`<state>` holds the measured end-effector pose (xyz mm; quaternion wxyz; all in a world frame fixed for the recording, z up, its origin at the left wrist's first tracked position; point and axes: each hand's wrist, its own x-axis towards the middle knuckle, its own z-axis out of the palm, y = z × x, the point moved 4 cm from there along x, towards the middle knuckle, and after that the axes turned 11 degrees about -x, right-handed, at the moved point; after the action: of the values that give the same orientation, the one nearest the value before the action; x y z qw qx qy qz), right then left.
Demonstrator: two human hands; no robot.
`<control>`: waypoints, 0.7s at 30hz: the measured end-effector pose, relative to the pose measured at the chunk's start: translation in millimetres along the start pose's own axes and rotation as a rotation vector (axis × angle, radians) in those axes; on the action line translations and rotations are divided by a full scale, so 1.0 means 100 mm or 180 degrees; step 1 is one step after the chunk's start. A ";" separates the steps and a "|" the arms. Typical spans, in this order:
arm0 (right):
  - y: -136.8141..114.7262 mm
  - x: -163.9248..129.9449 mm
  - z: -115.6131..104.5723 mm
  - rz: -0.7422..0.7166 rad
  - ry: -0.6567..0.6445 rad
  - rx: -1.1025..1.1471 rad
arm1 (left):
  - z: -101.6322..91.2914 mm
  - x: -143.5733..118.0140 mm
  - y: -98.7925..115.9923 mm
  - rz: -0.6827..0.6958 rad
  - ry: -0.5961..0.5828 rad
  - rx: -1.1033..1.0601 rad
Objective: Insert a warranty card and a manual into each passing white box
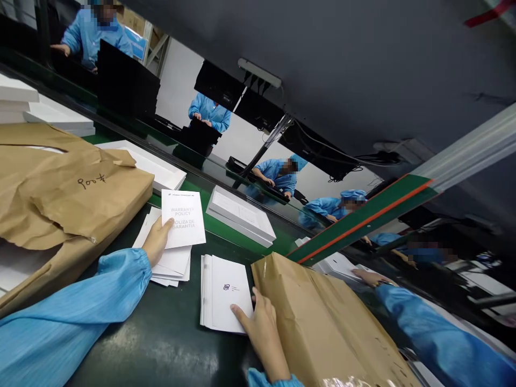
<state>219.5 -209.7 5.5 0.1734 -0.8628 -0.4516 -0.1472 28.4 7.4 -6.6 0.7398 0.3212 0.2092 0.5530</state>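
In my left hand (158,239) is a white warranty policy booklet (184,219), gripped at its left edge with the thumb on its cover. A loose pile of white booklets (171,266) lies just below it. My right hand (261,322) is at the right edge of a neat stack of white booklets (226,293) with a small dark logo. Its thumb rests on the top cover, and its fingers are spread near the side of a brown paper package (322,317). Whether those fingers grip a booklet cannot be seen.
A torn brown paper package (80,199) fills the left side. White boxes (242,212) and a white tray (145,161) sit on the green line beyond. A slanted post (363,220) crosses at right. A co-worker's sleeve (435,322) reaches in there. Several people work behind.
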 end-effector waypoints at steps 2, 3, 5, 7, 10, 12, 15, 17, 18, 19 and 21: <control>0.11 -0.06 0.08 0.0041 -0.0166 0.0025 | -0.01 0.01 -0.03 0.0060 -0.0038 0.0036; 0.11 -0.07 0.09 0.0049 -0.0197 0.0032 | -0.02 0.01 -0.04 0.0094 -0.0058 0.0049; 0.05 -0.07 0.06 0.0081 -0.0131 -0.0061 | -0.02 0.01 -0.04 0.0158 -0.0097 0.0066; -0.04 -0.07 0.00 0.0128 -0.0030 -0.0254 | -0.01 0.01 -0.03 0.0190 -0.0140 0.0075; -0.08 -0.06 -0.11 0.0367 -0.0016 -0.0323 | 0.01 -0.01 -0.01 0.0193 -0.0175 0.0113; -0.06 -0.03 -0.19 0.0513 -0.0019 0.0156 | 0.01 -0.01 0.00 0.0191 -0.0167 0.0131; -0.06 0.09 -0.41 0.0666 0.0370 0.1284 | 0.01 0.00 -0.01 0.0176 -0.0199 0.0133; -0.17 0.20 -0.58 0.0625 0.0826 0.1573 | 0.02 -0.01 -0.03 0.0175 -0.0254 0.0155; -0.28 0.25 -0.65 0.0490 0.1042 0.1491 | 0.03 -0.03 -0.03 0.0179 -0.0302 0.0176; -0.42 0.30 -0.70 0.0259 0.1217 0.1298 | 0.06 -0.05 -0.03 0.0174 -0.0372 0.0190; -0.78 0.37 -0.69 -0.0377 0.1430 0.0746 | 0.15 -0.13 -0.03 0.0103 -0.0614 0.0164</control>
<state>168.3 -170.7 95.8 0.3592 -0.7545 -0.4655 -0.2917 36.6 -8.9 1.2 0.7389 0.3952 0.1460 0.5259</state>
